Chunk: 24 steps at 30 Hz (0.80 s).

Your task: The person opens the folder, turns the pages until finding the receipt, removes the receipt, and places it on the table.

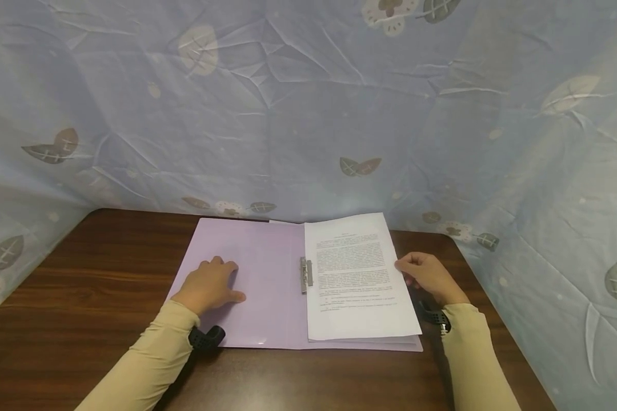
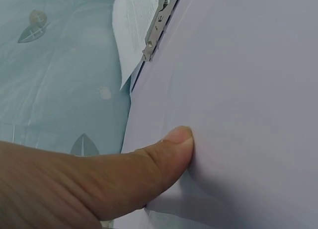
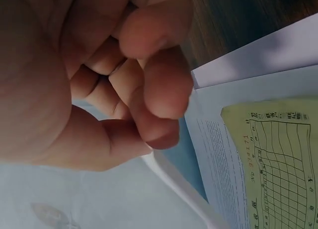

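A lilac folder (image 1: 267,274) lies opened flat, with a metal lever clip (image 1: 303,277) at its spine. Printed white sheets (image 1: 352,274) cover its right half. My left hand (image 1: 211,285) rests on the bare left cover, fingers spread; in the left wrist view its thumb (image 2: 149,174) lies on the lilac surface. At the right edge of the top sheet, my right hand (image 1: 429,277) pinches the paper between thumb and forefinger. The right wrist view shows this pinched edge (image 3: 171,174) raised, and beneath it a yellow form (image 3: 278,164) with a grid and red number lies over another printed page.
The folder sits on a dark brown wooden table (image 1: 97,285). Pale blue cloth (image 1: 298,131) with leaf prints hangs behind and on both sides, close past the table's back edge. A black strap (image 1: 207,338) is on the left wrist, another (image 1: 434,315) on the right.
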Available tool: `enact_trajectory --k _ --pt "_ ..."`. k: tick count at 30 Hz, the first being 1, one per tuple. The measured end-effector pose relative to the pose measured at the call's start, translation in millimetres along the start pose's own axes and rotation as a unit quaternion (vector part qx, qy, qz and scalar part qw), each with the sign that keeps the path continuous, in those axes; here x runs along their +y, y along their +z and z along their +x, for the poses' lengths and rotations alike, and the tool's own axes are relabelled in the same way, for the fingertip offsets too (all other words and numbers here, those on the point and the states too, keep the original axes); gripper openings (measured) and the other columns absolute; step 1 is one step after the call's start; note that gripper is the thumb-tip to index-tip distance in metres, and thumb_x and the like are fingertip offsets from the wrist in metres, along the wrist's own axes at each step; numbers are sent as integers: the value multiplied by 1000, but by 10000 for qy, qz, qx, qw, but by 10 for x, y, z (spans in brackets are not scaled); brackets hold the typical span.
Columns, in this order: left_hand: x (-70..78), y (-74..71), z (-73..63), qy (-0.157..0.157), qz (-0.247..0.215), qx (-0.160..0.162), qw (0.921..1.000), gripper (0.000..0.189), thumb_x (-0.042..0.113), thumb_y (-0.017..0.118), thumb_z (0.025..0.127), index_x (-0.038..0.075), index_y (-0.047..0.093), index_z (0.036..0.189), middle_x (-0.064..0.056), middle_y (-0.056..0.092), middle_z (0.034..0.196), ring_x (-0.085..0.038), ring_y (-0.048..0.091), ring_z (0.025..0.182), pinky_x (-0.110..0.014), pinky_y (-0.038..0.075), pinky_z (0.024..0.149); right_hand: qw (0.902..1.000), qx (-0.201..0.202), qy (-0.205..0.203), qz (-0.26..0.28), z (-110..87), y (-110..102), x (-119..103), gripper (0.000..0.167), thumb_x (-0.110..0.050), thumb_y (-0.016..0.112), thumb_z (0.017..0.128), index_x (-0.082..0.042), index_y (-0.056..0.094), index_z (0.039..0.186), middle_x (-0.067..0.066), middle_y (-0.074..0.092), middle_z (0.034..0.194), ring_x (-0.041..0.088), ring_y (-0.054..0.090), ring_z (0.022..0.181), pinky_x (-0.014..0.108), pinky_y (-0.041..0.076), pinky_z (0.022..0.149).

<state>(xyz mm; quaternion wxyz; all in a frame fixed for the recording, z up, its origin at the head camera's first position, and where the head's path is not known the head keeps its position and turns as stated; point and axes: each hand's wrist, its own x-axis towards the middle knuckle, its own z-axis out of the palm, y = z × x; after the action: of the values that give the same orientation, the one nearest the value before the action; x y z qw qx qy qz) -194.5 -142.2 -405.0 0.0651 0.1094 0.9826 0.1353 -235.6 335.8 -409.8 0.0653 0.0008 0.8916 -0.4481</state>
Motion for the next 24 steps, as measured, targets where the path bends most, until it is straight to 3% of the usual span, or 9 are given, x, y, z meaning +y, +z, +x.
enact_trajectory --k 11,24 --pt "13 8 8 53 10 27 10000 71 40 86 83 -3 62 133 -30 60 121 -50 59 110 -64 52 90 9997 62 -163 167 -48 -71 -196 26 -24 67 100 1 65 96 5 57 73 17 53 64 29 45 56" --pt "-22 36 15 112 5 6 9999 71 40 86 83 -5 61 133 -31 59 121 -51 58 109 -64 51 91 9986 -69 -511 78 -22 -134 -788 29 -27 67 100 2 65 96 4 62 85 17 56 72 28 48 62"
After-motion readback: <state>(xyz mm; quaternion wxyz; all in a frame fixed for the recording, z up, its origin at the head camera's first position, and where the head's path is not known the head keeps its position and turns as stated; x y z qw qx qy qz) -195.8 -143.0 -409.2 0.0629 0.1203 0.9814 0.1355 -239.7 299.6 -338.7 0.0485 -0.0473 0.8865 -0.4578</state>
